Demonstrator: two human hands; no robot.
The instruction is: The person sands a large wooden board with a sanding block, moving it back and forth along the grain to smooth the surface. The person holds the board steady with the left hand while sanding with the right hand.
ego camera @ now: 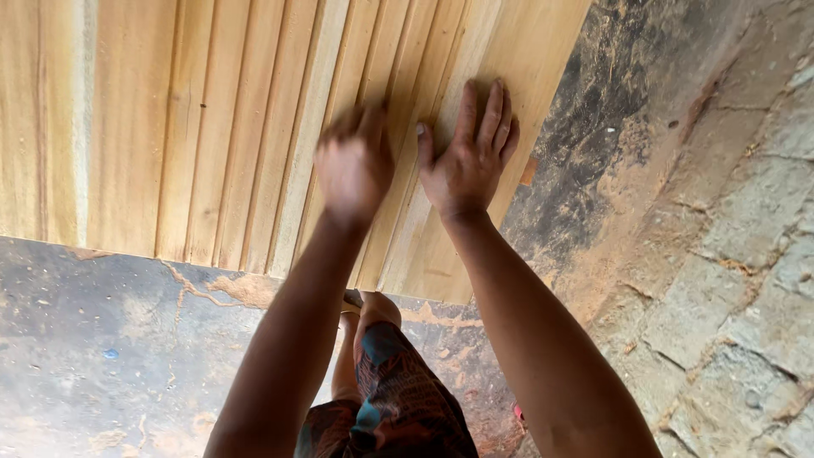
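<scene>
A panel of pale wooden boards, grooved lengthwise, fills the far left and middle of the view, lying over a dark concrete floor. Its near edge runs across the picture, and its right edge slants away toward the far right.

The person's right hand lies flat on the boards close to the right edge, palm down, fingers spread and straight, grasping nothing. The left hand is just beside it, on the left, and is blurred; it appears over the boards, fingers loosely bent, and whether it touches the wood or holds anything cannot be told. Both bare forearms reach in from the near edge and cover part of the panel's near edge.

Between the arms, near the bottom, a leg in dark patterned cloth shows. Sawdust lies strewn on the floor to the right of the panel. Farther right, rough grey stone paving takes up the side of the view.
</scene>
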